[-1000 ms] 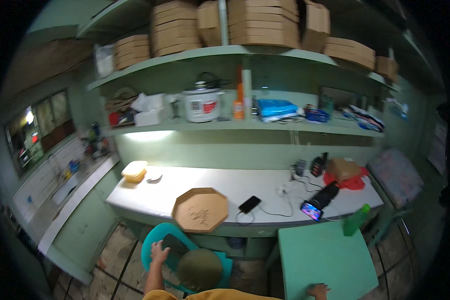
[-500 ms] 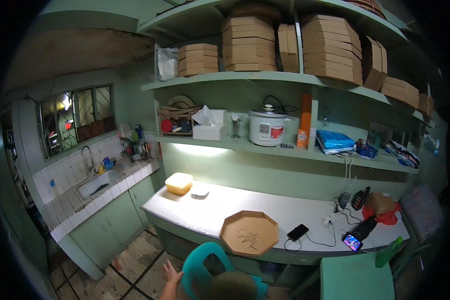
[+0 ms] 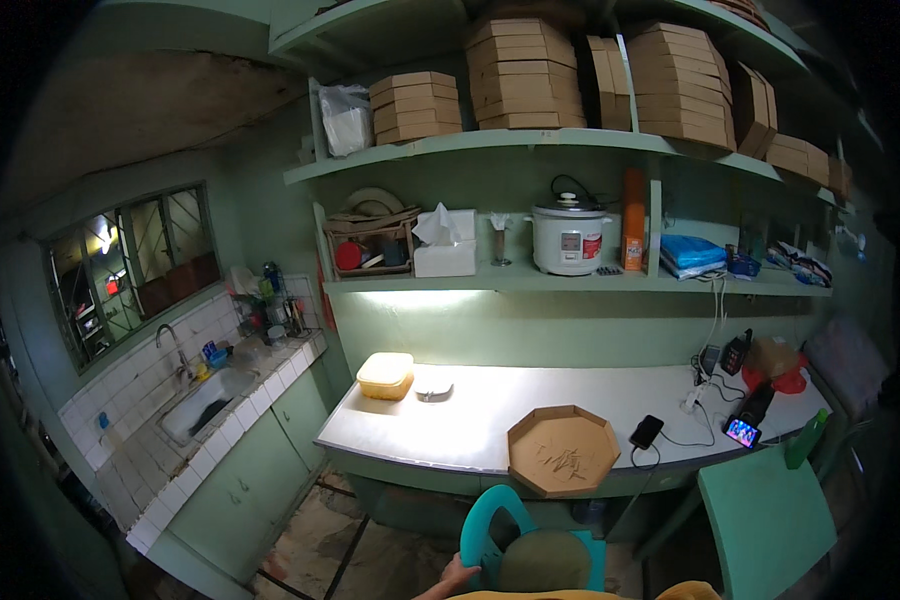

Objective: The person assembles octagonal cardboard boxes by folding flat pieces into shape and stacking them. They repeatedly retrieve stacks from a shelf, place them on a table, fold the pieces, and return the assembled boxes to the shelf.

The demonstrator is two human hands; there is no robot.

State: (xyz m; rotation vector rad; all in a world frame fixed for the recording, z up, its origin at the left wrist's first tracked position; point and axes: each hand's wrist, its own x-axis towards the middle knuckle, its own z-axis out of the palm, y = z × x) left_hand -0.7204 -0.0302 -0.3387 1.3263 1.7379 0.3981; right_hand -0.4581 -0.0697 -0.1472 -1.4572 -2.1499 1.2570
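Note:
My left hand (image 3: 457, 574) reaches in from the lower edge, its fingers on the left side of a teal plastic chair's backrest (image 3: 477, 531). A round dark olive cushion or cover (image 3: 545, 562) shows at the chair's seat. My right hand is not in view. Beyond the chair, an octagonal cardboard tray (image 3: 530, 446) lies at the front edge of the white-topped counter (image 3: 470, 425). Several thin brown sticks or strips (image 3: 564, 462) lie loosely inside it.
A dark phone (image 3: 647, 432), a lit phone (image 3: 743, 432) and cables lie right of the tray. A yellow tub (image 3: 386, 376) stands at left. Shelves above hold a rice cooker (image 3: 567, 240) and cardboard boxes (image 3: 526, 75). A green table (image 3: 770, 510) stands at right, a sink (image 3: 205, 405) far left.
My left hand, spread and beside the chair before, now grips its backrest. The view has shifted, so the chair and counter sit farther right. Yellow cloth has appeared at the lower edge.

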